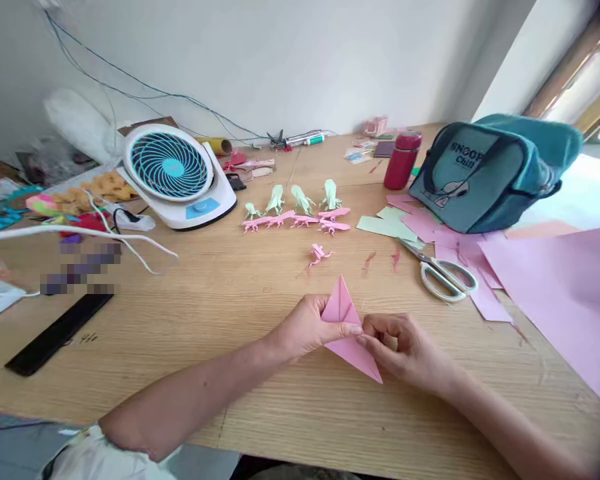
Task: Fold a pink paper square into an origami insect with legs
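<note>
A folded pink sheet of paper (353, 353), pointed at its top and bottom ends, is held just above the table's front part. My left hand (313, 327) grips it from the left, thumb lying across its face. On the right edge, my right hand (400, 347) pinches the paper between thumb and fingertips, close to the left thumb. Creases run down the upper part. Beyond the hands lies a small pink folded paper figure (319, 253). Behind it stand several pink folded insects (305, 220) and a row of light green ones (303, 199).
White-handled scissors (447, 277) lie at right on pink and green paper scraps (420, 223), beside a large pink sheet (565, 293). A teal bag (490, 173) and red bottle (403, 160) stand behind. At left are a white fan (180, 173), cables and a black bar (60, 333).
</note>
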The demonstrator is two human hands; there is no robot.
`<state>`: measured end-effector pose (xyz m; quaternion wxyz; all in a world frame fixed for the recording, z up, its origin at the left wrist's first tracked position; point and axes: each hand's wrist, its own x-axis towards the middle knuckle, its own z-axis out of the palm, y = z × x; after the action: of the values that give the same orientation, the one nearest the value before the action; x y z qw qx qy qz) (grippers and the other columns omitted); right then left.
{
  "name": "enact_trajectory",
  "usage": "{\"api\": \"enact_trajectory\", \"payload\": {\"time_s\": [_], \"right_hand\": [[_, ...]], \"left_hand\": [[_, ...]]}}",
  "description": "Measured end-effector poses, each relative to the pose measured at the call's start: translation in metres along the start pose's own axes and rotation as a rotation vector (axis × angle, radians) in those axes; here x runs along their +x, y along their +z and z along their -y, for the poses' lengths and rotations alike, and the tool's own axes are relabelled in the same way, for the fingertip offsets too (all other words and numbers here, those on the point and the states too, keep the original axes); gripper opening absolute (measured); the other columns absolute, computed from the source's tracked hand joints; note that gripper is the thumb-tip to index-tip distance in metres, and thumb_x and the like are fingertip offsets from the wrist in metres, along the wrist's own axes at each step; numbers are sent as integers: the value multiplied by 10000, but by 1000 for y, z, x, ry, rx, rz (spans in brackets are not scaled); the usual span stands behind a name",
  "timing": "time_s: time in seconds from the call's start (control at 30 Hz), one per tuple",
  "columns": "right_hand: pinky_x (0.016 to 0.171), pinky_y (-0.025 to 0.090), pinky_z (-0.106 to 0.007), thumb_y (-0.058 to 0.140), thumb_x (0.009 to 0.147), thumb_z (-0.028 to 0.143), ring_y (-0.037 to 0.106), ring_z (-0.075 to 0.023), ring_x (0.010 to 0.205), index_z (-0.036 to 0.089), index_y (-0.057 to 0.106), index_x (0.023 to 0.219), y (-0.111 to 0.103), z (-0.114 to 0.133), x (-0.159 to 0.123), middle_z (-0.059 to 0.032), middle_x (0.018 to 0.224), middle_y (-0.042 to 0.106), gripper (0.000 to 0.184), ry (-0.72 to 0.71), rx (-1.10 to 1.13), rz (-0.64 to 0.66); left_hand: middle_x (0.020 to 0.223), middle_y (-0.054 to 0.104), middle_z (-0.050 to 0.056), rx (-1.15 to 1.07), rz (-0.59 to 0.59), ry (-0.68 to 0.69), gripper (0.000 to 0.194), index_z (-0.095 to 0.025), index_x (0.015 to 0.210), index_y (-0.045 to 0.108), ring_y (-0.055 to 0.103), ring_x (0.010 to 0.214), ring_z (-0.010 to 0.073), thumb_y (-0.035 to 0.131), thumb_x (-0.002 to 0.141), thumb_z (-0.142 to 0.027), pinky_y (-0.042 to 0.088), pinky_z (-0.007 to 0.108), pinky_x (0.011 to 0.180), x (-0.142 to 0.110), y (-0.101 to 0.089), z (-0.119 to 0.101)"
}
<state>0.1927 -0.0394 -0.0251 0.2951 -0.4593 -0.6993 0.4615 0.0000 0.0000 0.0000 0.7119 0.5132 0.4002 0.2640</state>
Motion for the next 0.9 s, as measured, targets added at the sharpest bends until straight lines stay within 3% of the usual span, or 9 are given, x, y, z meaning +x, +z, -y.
{"api": "enact_trajectory", "payload": {"time_s": [0.2, 0.67, 0.9], "right_hand": [[468, 225, -232, 608, 872, 344, 306, -83, 504, 193, 494, 633, 1, -1, 2, 61, 539, 382, 305, -14, 6, 17], [474, 257, -228, 616, 844, 316, 310, -86, 502, 194, 507, 617, -3, 0, 3, 63, 520, 370, 280, -46, -26, -30], [475, 269, -226, 623, 853, 351, 326, -91, 512, 198, 490, 623, -2, -2, 3, 62, 538, 369, 306, -29, -42, -31]], "left_hand": [[680, 637, 9, 61, 5, -71, 279, -101, 715, 665, 574, 641, 102, 847, 654, -305, 426, 201, 593, -1, -3, 2], [588, 538, -19, 96, -30, 60, 224, -104, 645, 638, 472, 575, 69, 749, 742, -272, 344, 191, 545, -2, 2, 4], [641, 582, -14, -5, -112, 87, 270, -101, 735, 681, 481, 586, 66, 821, 701, -330, 358, 194, 563, 1, -3, 9]]}}
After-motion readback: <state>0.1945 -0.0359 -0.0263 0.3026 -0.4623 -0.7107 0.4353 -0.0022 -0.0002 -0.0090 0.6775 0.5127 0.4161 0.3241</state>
